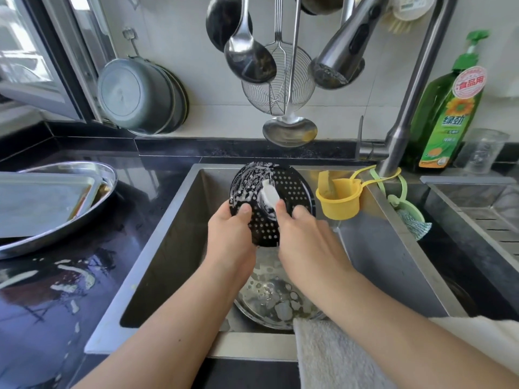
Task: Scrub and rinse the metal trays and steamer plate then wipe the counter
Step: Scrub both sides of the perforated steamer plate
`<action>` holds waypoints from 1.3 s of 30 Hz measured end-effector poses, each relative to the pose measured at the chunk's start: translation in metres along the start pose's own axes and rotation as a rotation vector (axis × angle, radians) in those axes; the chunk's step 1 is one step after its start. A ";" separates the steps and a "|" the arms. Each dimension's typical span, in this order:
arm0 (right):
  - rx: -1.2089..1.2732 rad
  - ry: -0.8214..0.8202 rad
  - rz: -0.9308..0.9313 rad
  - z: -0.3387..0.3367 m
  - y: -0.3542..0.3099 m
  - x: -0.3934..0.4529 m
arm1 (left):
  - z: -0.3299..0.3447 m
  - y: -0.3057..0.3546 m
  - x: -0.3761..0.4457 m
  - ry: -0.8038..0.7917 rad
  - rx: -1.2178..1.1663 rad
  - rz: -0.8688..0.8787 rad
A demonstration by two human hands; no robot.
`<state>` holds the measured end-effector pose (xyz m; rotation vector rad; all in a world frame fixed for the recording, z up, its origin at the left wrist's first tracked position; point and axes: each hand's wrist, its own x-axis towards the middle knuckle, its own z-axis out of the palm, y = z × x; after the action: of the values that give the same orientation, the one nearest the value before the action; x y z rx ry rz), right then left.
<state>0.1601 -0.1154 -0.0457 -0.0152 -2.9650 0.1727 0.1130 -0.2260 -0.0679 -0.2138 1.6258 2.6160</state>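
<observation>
draped over the sink's front rim at 5 o'clock is a pale towel (331,357). just beyond it, low in the steel sink (168,234), lies a round metal tray (276,301) spotted with foam, partly hidden under both forearms. above it, at frame centre, the left hand (231,234) grips the lower left edge of a dark steamer plate (283,192), thumb curled over its face, holding it tilted up over the basin. the right hand (306,234) holds a white sponge (270,195) pressed on the plate's middle, fingers closed on it; suds cover the plate's upper left part. at 9 o'clock, on the wet black counter (56,290), an oval metal tray (84,197) holds a rectangular tray (36,200) with brownish residue along its edge. at 3 o'clock a yellow cup (341,203) hangs on the sink's divider, a green holder with a scrubber (414,224) beside it. farther, at 2 o'clock, stands a green soap bottle (449,116) by the tap (342,56), whose head hangs at 1 o'clock. at 12 o'clock ladles (248,57) and a wire skimmer (278,82) hang on the wall; at 10 o'clock pans (140,96) lean upright.
</observation>
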 end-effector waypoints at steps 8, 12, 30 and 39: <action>0.122 0.061 0.036 0.000 0.005 0.007 | -0.003 0.000 0.002 -0.069 -0.090 -0.053; 0.159 0.004 -0.015 -0.001 0.009 0.001 | -0.006 0.000 0.006 -0.094 -0.141 -0.048; 0.143 0.071 0.006 -0.004 0.028 -0.001 | -0.008 0.019 0.006 -0.205 -0.142 -0.215; 0.270 0.149 -0.006 0.006 0.019 0.005 | -0.005 0.008 0.004 -0.306 -0.171 -0.132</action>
<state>0.1543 -0.0973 -0.0525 0.0150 -2.7688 0.5436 0.1083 -0.2346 -0.0636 0.0682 1.2493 2.5352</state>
